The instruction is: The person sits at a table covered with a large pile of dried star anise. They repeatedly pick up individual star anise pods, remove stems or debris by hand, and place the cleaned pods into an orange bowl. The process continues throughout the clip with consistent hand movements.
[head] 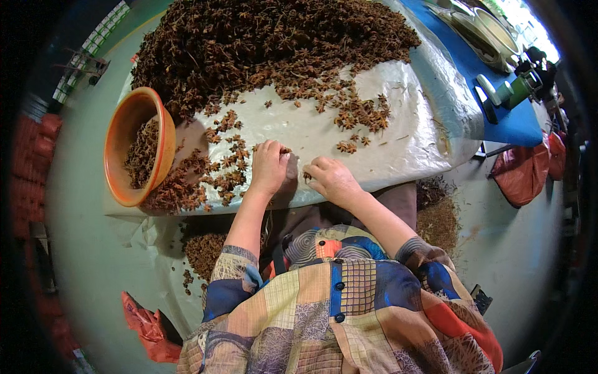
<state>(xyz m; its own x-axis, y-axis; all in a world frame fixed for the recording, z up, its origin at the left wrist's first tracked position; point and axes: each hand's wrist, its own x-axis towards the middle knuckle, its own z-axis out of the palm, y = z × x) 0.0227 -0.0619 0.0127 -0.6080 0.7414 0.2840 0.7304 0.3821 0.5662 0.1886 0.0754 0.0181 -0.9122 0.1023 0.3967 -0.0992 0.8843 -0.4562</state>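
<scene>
Above the near edge of a table covered with plastic sheet (299, 117), my left hand (269, 166) has its fingers closed around star anise (286, 150), a bit of which shows at the fingertips. My right hand (332, 180), just to its right, pinches a small dark piece of star anise (307, 176) between thumb and fingers. Loose star anise pods (229, 163) lie scattered left of my left hand. Beyond both hands rises a large heap of dried star anise (261, 42). A smaller cluster of pods (362, 112) spreads out to the upper right.
An orange plastic basin (167, 145), tilted and partly filled with star anise, stands at the table's left. A blue table (509, 124) with a green cylindrical object (523, 89) adjoins at right. Below lie a brown pile (203, 255) and a red bag (152, 327) on the floor.
</scene>
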